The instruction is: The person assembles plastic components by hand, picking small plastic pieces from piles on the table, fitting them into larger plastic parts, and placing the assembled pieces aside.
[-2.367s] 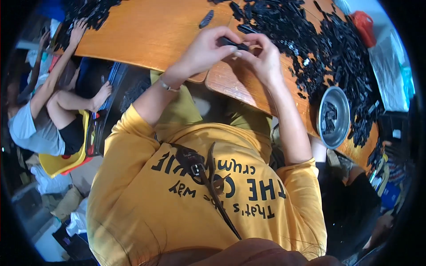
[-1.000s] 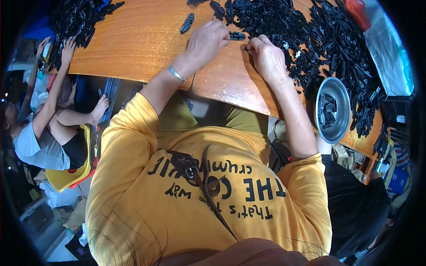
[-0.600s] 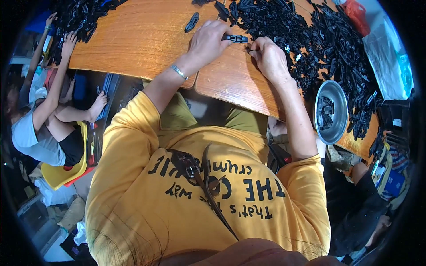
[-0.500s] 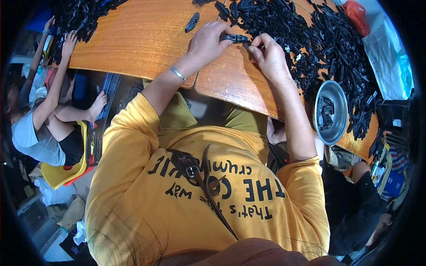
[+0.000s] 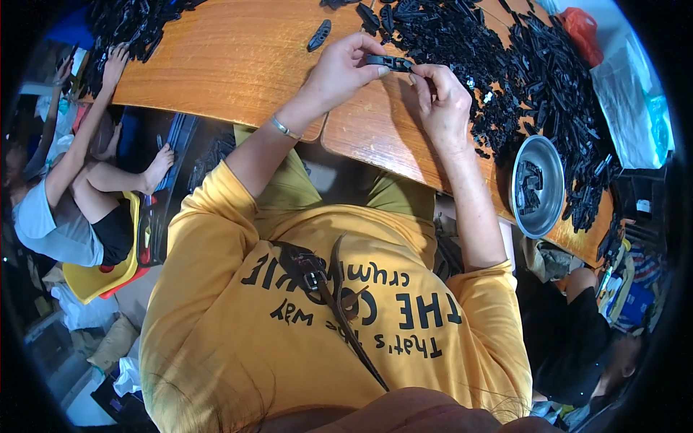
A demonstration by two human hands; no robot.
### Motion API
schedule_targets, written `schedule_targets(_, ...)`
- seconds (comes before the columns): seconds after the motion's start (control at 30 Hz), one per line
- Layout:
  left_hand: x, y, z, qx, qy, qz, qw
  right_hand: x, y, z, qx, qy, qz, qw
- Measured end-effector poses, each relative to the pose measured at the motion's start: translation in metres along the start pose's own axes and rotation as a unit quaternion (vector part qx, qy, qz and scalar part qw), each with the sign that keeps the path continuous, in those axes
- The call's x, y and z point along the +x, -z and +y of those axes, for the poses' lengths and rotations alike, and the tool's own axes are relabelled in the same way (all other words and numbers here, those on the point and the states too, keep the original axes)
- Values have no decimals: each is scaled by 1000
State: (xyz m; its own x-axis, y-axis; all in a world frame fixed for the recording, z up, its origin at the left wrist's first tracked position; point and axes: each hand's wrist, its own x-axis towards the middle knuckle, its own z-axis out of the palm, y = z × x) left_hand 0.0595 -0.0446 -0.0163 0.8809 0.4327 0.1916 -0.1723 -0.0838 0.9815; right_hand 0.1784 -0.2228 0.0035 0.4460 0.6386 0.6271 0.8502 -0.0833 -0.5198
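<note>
Wooden table, orange-brown, its top seamed and reflecting light; short of the near edge, toward its left end, a yellow seat above pale floor.

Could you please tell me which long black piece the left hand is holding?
The one with openings, reaching from the left hand to the right hand; the others lie on the table or in the bowl.

single head view, left lens of a worn fisheye pair. looks steeply down over the shirt, close above it; left hand, right hand and worktop farther out, toward top; edges bowed.
</note>
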Motion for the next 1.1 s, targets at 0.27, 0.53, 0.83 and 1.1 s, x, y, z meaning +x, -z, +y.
schedule_targets(0.27,-6,5,1,-56,27,-2,998,1,-2,-4,66,6,20,998)
schedule_targets(0.53,-10,7,10,-90,45,-43,994,16,-1,-21,61,91,3,994)
schedule_targets(0.83,-23,14,11,-55,74,-56,994,8,0,-18,65,26,-110,991)
schedule_targets(1.1,-55,14,11,17,33,-31,999,-6,-24,-23,121,-216,-216,944)
